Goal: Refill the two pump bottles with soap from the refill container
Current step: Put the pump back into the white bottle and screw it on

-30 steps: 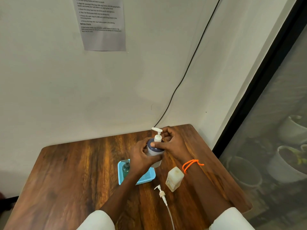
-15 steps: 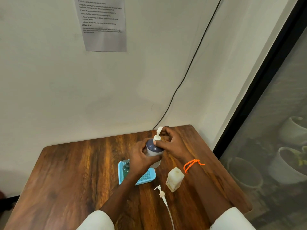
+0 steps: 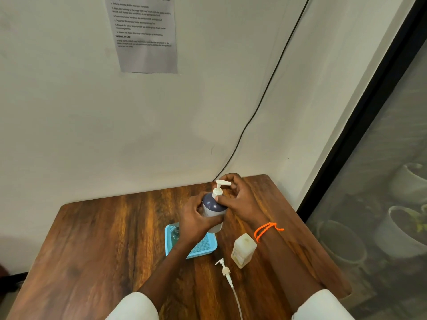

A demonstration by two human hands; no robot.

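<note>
A pump bottle (image 3: 212,207) with a dark blue shoulder and pale body is held above the table. My left hand (image 3: 196,218) wraps around its body. My right hand (image 3: 238,199) pinches the collar of the white pump head (image 3: 219,188) on the bottle's neck; the spout points right. A small dark green bottle (image 3: 176,234) stands in the blue mesh tray (image 3: 203,247), partly hidden by my left wrist. The pale refill container (image 3: 242,250) stands on the table right of the tray, cap off. A loose white pump with a long tube (image 3: 227,274) lies in front.
The wooden table (image 3: 104,239) sits in a wall corner. A black cable (image 3: 261,100) runs down the wall behind it. A printed sheet (image 3: 144,33) hangs on the wall. Beyond a dark-framed glass panel (image 3: 369,125) at right stand plant pots (image 3: 402,229).
The pump head has turned: its spout pointed left, then away, and now points right. Both hands stay on the bottle in about the same place.
</note>
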